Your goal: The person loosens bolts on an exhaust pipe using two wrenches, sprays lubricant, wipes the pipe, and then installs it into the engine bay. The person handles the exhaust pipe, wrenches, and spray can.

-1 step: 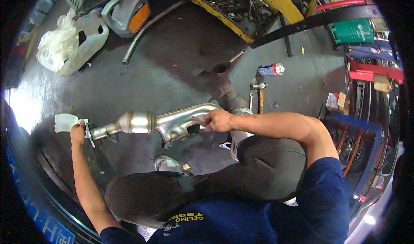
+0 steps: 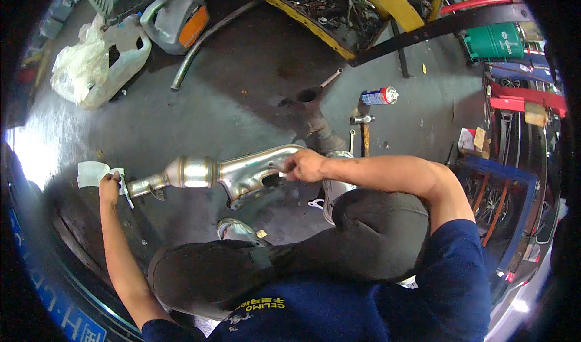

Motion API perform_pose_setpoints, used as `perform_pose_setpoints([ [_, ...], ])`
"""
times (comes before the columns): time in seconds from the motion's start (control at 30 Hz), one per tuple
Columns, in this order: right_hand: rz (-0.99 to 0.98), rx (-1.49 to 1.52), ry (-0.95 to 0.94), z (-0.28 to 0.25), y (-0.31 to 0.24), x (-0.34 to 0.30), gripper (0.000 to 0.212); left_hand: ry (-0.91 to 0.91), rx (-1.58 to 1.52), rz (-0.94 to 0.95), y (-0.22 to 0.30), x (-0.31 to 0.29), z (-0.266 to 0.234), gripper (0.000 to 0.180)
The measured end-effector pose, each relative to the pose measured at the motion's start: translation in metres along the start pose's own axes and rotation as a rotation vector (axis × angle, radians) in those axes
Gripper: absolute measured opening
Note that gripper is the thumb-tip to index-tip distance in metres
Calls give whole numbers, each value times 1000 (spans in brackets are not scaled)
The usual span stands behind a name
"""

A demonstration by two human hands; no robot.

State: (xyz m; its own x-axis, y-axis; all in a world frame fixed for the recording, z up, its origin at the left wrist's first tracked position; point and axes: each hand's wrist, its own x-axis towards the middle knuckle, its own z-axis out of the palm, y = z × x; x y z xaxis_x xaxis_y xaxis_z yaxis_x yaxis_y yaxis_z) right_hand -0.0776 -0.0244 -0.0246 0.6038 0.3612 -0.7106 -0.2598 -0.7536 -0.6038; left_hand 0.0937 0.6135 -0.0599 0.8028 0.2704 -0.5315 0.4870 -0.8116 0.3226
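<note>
A shiny silver exhaust manifold with a catalytic converter (image 2: 192, 171) lies crosswise in front of my knees. My left hand (image 2: 109, 189) is closed at the flange on its left end, the fingers partly hidden. A white sheet, paper or cloth (image 2: 91, 174), is right beside that hand. At the other end, my right hand (image 2: 305, 165) is wrapped round the curved branch pipe, and its fingertips reach the opening between the branches. Just beyond my right hand, a dull, rusty exhaust pipe (image 2: 327, 137) lies on the floor. A small flat metal piece (image 2: 316, 203) is near my right foot.
To the right lie a wrench (image 2: 352, 141), a hammer (image 2: 365, 137) and a spray can (image 2: 380, 96). A black hose (image 2: 196, 50), a grey jug (image 2: 175, 24) and a cut plastic container (image 2: 128, 52) are at far left. Yellow-edged bins (image 2: 290, 10) stand beyond.
</note>
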Motion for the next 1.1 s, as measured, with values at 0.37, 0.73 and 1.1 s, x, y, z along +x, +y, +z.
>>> perform_pose_setpoints([
  [0.37, 37, 28, 60, -8, -3, 9, 36, 32, -163, -124, 12, -11, -5, 54],
  [0.73, -28, -311, -240, 37, -6, -19, 43, 11, -274, -102, 16, -14, -6, 43],
  [1.1, -8, -107, 69, -15, -16, 2, 48, -58, -44, -69, 3, 9, -1, 51],
])
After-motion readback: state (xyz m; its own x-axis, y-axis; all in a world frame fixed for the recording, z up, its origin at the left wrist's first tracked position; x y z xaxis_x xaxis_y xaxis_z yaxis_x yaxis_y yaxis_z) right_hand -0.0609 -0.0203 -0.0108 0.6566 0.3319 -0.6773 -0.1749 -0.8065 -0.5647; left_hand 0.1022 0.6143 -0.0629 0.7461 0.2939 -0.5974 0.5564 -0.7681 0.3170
